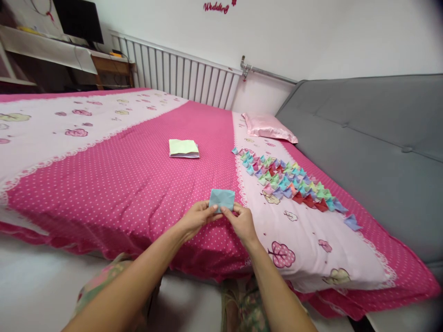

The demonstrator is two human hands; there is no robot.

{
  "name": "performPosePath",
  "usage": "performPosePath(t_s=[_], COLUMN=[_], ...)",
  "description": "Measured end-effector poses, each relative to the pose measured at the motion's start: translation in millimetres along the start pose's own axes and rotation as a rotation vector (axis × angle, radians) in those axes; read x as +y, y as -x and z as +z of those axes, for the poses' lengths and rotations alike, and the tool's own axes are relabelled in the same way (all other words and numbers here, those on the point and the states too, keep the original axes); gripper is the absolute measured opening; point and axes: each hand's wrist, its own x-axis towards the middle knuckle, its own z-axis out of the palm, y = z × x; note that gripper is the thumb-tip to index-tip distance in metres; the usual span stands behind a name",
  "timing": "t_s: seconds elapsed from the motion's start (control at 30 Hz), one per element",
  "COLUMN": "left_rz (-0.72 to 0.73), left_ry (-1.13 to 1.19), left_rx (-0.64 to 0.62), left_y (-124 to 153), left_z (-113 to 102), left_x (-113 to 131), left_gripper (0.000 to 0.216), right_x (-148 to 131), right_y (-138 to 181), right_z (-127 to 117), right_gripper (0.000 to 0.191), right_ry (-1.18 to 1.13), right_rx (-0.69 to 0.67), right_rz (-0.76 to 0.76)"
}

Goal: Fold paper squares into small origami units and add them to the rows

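A light blue folded paper point(222, 199) is held up above the near edge of the bed. My left hand point(200, 216) pinches its lower left side, thumb in front and fingers behind. At its lower right, my right hand point(240, 222) grips it the same way, the two thumbs close together. The fingers behind the paper are partly hidden. Farther off on the pink cover lies a stack of paper sheets point(183, 147), pale yellow-green on top. To the right stand rows of small folded paper boats point(287, 177) in blue, green, red, pink and purple.
The bed cover point(131, 175) has pink dotted and white printed bands. A pink pillow point(269, 127) lies near the grey padded headboard point(367, 124). A white radiator point(180, 69) runs along the wall, and a desk with a monitor point(80, 20) stands at the back left.
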Motion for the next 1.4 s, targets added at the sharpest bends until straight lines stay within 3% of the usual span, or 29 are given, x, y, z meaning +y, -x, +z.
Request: performPosePath(t_s=[0.23, 0.5, 0.67, 0.77, 0.97, 1.07, 1.23, 1.3, 1.4], left_rz=[0.014, 0.024, -0.004, -0.052, -0.121, -0.112, -0.011, 0.01, 0.032], left_ry=[-0.005, -0.059, -0.238, -0.322, -0.361, -0.354, -0.314, -0.364, -0.502], left_rx=[0.042, 0.033, -0.048, -0.11, -0.21, -0.141, 0.139, 0.157, 0.087], left_y=[-2, -1, 1, 5, 8, 6, 2, 1, 1], left_z=[2, 0, -2, -2, -3, -3, -3, -4, -8], left_x=[0, 1, 4, 6, 8, 7, 8, 8, 6], left_gripper=[0.031, 0.03, 0.033, 0.032, 0.029, 0.03, 0.026, 0.027, 0.032], right_x=[7, 7, 0, -3, -9, -8, -6, -6, -6], right_y=[2, 0, 0, 2, 1, -1, -3, -2, -1], right_z=[3, 6, 5, 4, 2, 1, -1, -1, 0], right_gripper=[0.028, 0.03, 0.041, 0.035, 0.036, 0.036, 0.034, 0.035, 0.037], right_ry=[-0.014, -0.198, -0.364, -0.454, -0.566, -0.582, -0.573, -0.567, -0.553], right_rx=[0.124, 0.237, 0.128, 0.063, 0.121, 0.148, 0.155, 0.113, 0.06], right_rz=[0.097, 0.14, 0.194, 0.271, 0.449, 0.457, 0.43, 0.413, 0.404])
